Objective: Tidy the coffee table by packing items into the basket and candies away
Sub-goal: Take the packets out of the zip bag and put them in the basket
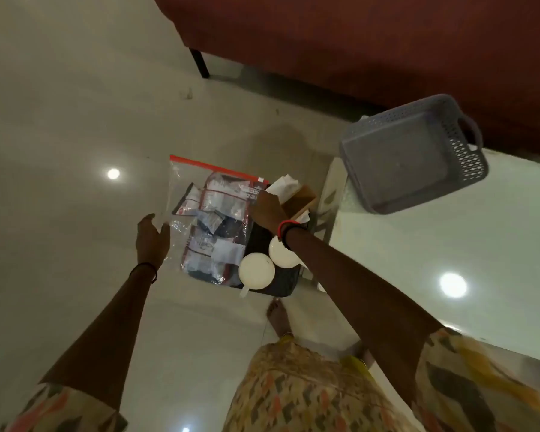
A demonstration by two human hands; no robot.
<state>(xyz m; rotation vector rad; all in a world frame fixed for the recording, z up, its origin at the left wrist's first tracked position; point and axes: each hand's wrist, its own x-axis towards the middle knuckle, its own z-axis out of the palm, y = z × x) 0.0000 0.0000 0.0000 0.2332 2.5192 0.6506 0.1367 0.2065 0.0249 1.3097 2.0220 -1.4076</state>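
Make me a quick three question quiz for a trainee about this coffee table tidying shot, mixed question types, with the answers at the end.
1. True or false: the grey basket already holds the two white cups.
2. Which hand touches the red-sealed zip bag near its top corner? A) left hand B) right hand
3. Fill in: the white cups sit on a dark ____.

Key: 1 false, the basket looks empty; 2 B, the left hand is open beside the bag's edge; 3 tray.
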